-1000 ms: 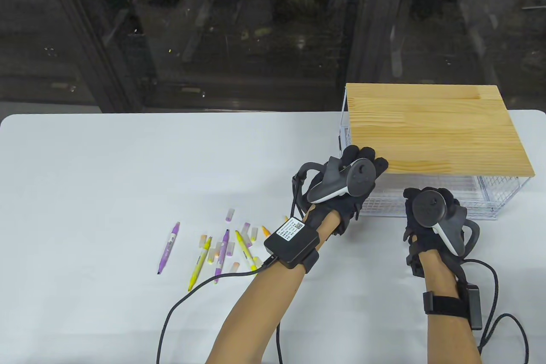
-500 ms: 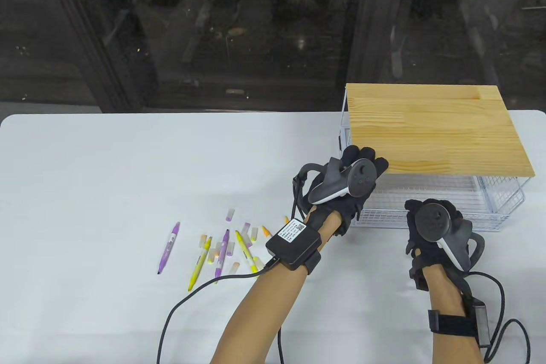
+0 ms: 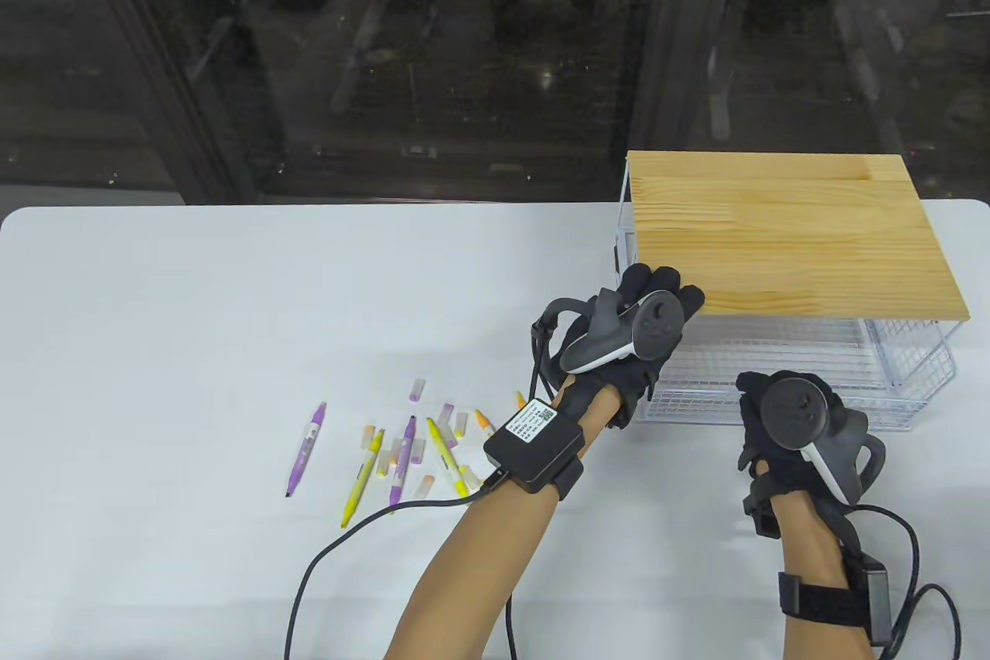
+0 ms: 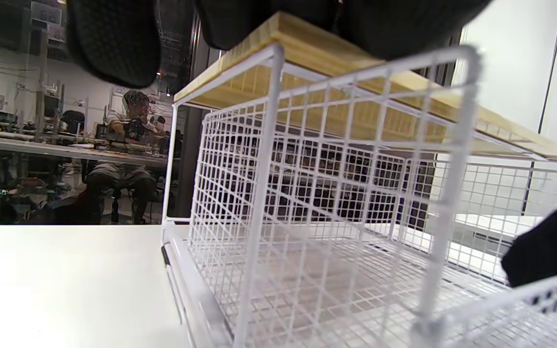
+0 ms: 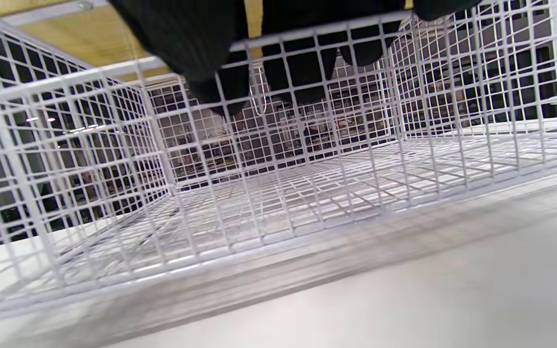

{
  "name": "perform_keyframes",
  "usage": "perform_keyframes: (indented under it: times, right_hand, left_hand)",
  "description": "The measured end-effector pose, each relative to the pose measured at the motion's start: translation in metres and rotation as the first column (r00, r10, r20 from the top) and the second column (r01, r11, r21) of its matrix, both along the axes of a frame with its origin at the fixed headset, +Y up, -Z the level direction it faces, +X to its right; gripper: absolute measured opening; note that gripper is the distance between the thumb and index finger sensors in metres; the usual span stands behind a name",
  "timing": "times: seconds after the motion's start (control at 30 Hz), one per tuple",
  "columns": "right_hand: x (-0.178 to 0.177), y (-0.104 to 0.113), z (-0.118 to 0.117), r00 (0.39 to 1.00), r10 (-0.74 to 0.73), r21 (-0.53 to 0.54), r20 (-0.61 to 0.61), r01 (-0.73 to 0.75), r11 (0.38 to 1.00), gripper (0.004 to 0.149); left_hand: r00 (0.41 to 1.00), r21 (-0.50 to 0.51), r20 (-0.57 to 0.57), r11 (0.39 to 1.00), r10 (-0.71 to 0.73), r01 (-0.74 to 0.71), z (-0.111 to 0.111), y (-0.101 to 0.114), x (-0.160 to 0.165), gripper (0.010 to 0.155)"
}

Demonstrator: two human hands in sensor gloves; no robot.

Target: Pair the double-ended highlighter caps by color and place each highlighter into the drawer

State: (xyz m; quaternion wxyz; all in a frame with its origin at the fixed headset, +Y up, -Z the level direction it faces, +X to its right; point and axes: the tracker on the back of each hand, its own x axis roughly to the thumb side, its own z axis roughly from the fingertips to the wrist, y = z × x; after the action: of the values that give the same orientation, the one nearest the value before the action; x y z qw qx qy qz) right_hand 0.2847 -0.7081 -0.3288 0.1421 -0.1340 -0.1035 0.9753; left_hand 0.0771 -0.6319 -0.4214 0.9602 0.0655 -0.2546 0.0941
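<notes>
White wire mesh fills both wrist views, since both hands are at the drawer (image 3: 773,389). Nearest, the right hand (image 3: 789,420) has its fingers (image 5: 240,87) hooked over the drawer's front rim, gripping it, apparently to draw it out toward the person. The drawer stands partly pulled from under its frame and looks bare inside. Just beyond, the left hand (image 3: 642,319) lies with fingers spread flat on the front left corner of the wooden top (image 3: 781,227), holding nothing, likely bracing the unit so it does not slide. Left of that arm, the highlighters (image 3: 402,451) and loose caps (image 3: 418,389) lie scattered on the white bench (image 3: 193,304), none yet in the drawer. Some orange pieces are cut off behind the left forearm, and cap colours are too small to pair reliably. Dark glass behind shows only reflections
</notes>
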Motion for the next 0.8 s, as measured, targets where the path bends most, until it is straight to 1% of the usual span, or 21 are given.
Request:
perform_keyframes:
  times: [0.43,0.8]
  right_hand:
    - [0.0003,0.005,0.0061,1.0,-0.028,-0.034,0.004,0.028,0.999,0.037]
    - [0.0006,0.0087,0.0105,0.998,-0.059,-0.098,0.013,0.06,0.993,0.035]
  left_hand:
    - [1.0,0.001,-0.002,1.0,0.005,-0.005,0.0004,-0.0004,-0.0004,0.057]
    - [1.0,0.0,-0.005,1.0,0.007,-0.007,0.0003,-0.0005,-0.0006,0.057]
